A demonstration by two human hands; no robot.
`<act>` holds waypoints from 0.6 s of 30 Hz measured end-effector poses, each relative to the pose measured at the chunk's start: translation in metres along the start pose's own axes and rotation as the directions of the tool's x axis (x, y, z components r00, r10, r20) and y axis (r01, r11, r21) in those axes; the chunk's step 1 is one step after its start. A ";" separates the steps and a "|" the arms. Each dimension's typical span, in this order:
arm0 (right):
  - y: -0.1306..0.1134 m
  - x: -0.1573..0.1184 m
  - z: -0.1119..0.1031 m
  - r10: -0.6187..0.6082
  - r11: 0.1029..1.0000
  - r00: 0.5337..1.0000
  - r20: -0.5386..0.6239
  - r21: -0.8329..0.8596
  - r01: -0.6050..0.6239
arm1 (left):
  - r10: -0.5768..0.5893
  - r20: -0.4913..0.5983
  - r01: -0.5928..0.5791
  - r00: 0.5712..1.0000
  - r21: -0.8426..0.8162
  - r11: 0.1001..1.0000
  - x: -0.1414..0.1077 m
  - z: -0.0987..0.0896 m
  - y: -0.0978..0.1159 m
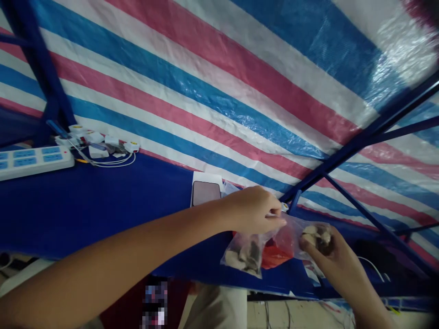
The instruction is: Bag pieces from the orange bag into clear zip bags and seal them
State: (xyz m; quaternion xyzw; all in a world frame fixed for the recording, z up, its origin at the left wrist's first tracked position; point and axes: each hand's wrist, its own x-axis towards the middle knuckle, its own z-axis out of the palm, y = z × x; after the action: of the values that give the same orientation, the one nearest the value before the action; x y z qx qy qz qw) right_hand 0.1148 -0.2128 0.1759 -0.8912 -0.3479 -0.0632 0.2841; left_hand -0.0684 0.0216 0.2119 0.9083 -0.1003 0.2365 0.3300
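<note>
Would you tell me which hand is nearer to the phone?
The left hand is nearer: it is just to the right of the phone, not touching it. The right hand is farther off, beyond the left, holding a clear plastic bag.

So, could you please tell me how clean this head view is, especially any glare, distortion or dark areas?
In the head view, glare whitens the striped tarp at upper right, the tilted wide view slants the scene, the lower right corner falls dark, and a pixelated patch hides detail below, while the clear plastic bag between the left hand and right hand stays fairly sharp.
</note>
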 end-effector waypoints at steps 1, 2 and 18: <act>-0.001 0.001 -0.002 -0.002 0.999 0.999 0.038 -0.043 0.004 | -0.068 0.008 0.068 0.998 0.016 0.998 -0.004 0.008 -0.003; -0.004 0.002 -0.004 0.010 0.997 0.996 0.085 -0.073 -0.004 | -0.139 0.011 0.139 0.990 0.034 0.990 -0.009 0.017 -0.006; -0.052 0.058 0.046 -0.041 0.974 0.842 0.537 -0.166 0.154 | -0.419 -0.104 0.431 0.902 0.156 0.889 -0.033 0.058 -0.031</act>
State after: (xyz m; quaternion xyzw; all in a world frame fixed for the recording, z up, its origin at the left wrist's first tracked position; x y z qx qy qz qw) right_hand 0.1201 -0.1229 0.1794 -0.8791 -0.4496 0.1359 0.0813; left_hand -0.0656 0.0087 0.1396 0.9251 0.1332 0.1970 0.2959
